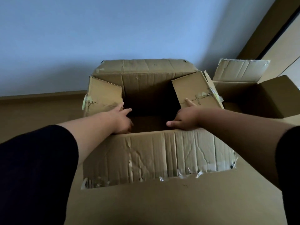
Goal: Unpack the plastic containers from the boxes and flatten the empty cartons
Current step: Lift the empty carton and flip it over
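A large brown carton [159,153] stands open in front of me, its four flaps up and bits of torn tape on them. Its inside is dark, and no plastic container shows in it. My left hand [121,119] reaches over the near flap into the opening, fingers stretched toward the left side flap [103,95]. My right hand [185,118] reaches in beside the right side flap [194,90], one finger lying against that flap and the thumb pointing left. Neither hand holds anything.
A second open carton [263,95] stands close on the right, one flap raised. A pale wall is behind the boxes, a brown floor below it, and a wooden door frame [266,31] runs up at the far right.
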